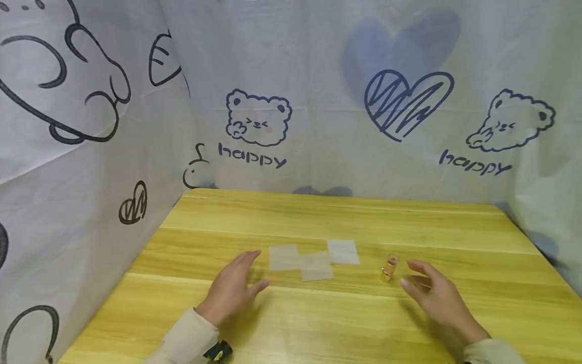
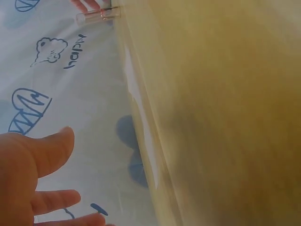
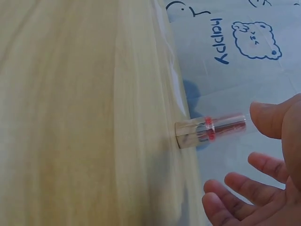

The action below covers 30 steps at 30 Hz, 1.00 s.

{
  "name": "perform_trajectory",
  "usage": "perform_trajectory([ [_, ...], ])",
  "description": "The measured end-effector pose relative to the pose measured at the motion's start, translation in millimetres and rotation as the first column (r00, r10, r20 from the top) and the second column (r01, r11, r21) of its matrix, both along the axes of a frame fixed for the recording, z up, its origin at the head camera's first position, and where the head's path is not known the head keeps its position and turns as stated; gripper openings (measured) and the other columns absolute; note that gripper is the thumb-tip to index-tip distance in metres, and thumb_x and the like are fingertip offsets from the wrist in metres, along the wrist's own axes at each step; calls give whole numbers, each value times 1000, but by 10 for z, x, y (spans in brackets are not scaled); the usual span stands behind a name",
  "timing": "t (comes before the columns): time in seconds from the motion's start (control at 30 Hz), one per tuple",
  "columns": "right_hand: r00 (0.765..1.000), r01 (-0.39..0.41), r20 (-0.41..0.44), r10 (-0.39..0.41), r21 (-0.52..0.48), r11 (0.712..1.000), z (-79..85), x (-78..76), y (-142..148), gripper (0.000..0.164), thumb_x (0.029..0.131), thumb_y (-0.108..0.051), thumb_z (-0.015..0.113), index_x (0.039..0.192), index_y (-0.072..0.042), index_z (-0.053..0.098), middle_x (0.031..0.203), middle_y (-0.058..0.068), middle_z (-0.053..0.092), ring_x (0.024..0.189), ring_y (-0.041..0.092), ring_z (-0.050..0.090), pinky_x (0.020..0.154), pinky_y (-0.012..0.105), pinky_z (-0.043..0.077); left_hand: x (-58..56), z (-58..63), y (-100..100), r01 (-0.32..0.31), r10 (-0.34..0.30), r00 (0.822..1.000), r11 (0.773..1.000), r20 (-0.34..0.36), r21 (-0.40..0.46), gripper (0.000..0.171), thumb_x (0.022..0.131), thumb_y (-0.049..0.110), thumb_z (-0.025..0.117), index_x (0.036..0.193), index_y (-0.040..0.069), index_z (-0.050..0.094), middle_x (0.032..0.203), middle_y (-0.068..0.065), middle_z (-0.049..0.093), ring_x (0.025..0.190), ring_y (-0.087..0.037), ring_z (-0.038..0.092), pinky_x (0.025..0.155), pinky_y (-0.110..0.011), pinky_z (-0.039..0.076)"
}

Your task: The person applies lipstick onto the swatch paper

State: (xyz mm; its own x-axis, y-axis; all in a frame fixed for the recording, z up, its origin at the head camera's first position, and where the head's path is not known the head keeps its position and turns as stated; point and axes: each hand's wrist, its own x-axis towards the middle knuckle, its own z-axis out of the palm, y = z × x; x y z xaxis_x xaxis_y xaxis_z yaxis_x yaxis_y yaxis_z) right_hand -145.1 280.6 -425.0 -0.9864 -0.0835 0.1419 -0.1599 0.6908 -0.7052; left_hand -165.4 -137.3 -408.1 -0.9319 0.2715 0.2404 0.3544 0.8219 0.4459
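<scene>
Both hands were held apart over the table (image 1: 282, 215), thumbs well away from the fingers and nothing in either grip. With my left hand (image 1: 234, 288) I had the fingers stretched out toward the far edge, the thumb pointing toward the right edge, and the nearest thing to it was a square of paper (image 1: 283, 258). With my right hand (image 1: 438, 298) I kept the fingers loosely bent, a wide gap between them and the thumb, just beside a small tube (image 1: 389, 268) but not around it. That tube stood upright on the right half of the table, between my right hand and the papers, clear-walled with a reddish band about its middle. Two more papers lay flat between my hands: a middle paper (image 1: 317, 268), nearest to me of the three, and a right paper (image 1: 343, 252), whiter and set closer to the far edge. The middle one met the other two at its corners; whether it overlapped them I could not tell. Pale sleeves (image 1: 188, 336) covered my wrists, and a black strap (image 1: 218, 350) showed at the left cuff. Beyond the far edge hung a white curtain (image 1: 318, 167) drawn with hearts (image 1: 406, 106) and bear faces
</scene>
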Motion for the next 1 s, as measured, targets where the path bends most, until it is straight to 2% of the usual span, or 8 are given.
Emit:
perform_trajectory([
  [0.13, 1000, -1, 22, 2, -41, 999, -20, -83, -21, 55, 96, -30, 63, 137, 3, 46, 134, 30, 49, 109, 41, 60, 80, 43, 55, -100, -14, 21, 15, -16, 1000, 999, 21, 29, 62, 88, 26, 74, 137, -2, 50, 135, -22, 53, 122, -39, 51, 101, -52, 41],
  [0.37, 995, -6, 96, 10, -38, 999, -68, -192, -39, 59, 96, -34, 62, 137, 4, 44, 135, 29, 49, 110, 40, 60, 80, 42, 55, -291, -52, 61, 1, -11, 985, 998, 171, 58, 65, 89, 28, 72, 141, 0, 45, 139, -21, 49, 127, -40, 45, 106, -53, 35],
  [0.43, 994, -11, 110, 16, -39, 999, -73, -222, -52, 61, 96, -35, 63, 138, 5, 44, 135, 29, 48, 109, 40, 60, 79, 42, 56, -343, -64, 78, 7, -17, 981, 999, 193, 53, 64, 89, 28, 72, 141, 0, 46, 139, -21, 49, 127, -40, 45, 105, -53, 35],
  [0.53, 994, -9, 112, 14, -47, 999, -83, -262, -82, 60, 94, -35, 65, 135, 5, 47, 133, 28, 51, 107, 39, 61, 76, 39, 56, -415, -78, 102, 22, -30, 979, 999, 202, 42, 61, 89, 28, 72, 138, 0, 49, 137, -20, 52, 126, -39, 47, 104, -52, 37],
  [0.73, 998, -14, 63, 19, -68, 998, -141, -347, -133, 45, 91, -28, 71, 123, 0, 57, 122, 22, 59, 101, 34, 65, 73, 29, 56, -550, -112, 135, 88, -84, 977, 996, 195, -10, 55, 87, 28, 74, 132, 1, 56, 128, -19, 58, 119, -37, 53, 101, -50, 41],
  [0.83, 999, -13, 49, 16, -72, 997, -161, -371, -152, 43, 89, -24, 73, 121, 0, 58, 117, 20, 61, 98, 32, 66, 71, 27, 56, -614, -138, 158, 119, -112, 973, 993, 200, -20, 53, 87, 27, 75, 129, 1, 58, 127, -18, 59, 119, -36, 53, 101, -49, 41],
  [1.0, 999, -2, 38, 5, -67, 998, -179, -400, -193, 35, 86, -20, 76, 111, 0, 60, 101, 12, 65, 90, 26, 66, 67, 25, 54, -705, -175, 210, 156, -145, 971, 987, 191, -42, 45, 87, 24, 75, 123, -1, 63, 124, -18, 61, 118, -37, 53, 101, -49, 41],
])
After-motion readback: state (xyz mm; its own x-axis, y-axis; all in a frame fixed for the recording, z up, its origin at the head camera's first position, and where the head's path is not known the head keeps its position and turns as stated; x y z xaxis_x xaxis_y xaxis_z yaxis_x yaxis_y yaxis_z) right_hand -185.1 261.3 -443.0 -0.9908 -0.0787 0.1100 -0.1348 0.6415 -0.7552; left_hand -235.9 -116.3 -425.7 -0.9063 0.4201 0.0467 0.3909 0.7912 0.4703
